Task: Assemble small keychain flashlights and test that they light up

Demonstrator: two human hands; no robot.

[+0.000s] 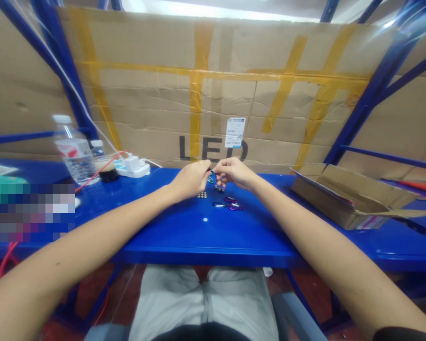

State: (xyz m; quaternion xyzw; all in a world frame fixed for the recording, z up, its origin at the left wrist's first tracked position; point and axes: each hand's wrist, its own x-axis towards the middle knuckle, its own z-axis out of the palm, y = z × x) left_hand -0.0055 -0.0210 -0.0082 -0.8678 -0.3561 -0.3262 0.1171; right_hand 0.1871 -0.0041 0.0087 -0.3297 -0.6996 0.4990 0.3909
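Note:
Both my hands meet over the back middle of the blue table [206, 237]. My left hand [190, 180] is closed in a pinch, and my right hand [234, 173] is closed too. Between them they hold a small green carabiner [210, 179] with a thin metal part at its top. Below the hands lie small silver metal pieces [202, 194], a blue carabiner [218, 204] and two purple carabiners [233, 203] on the table.
An open cardboard box [344, 199] sits at the right. At the left stand a clear water bottle [73, 151], a small dark bottle [104, 166] and a white power strip [133, 166] with a red cable. A taped cardboard wall marked LED [213, 94] closes off the back.

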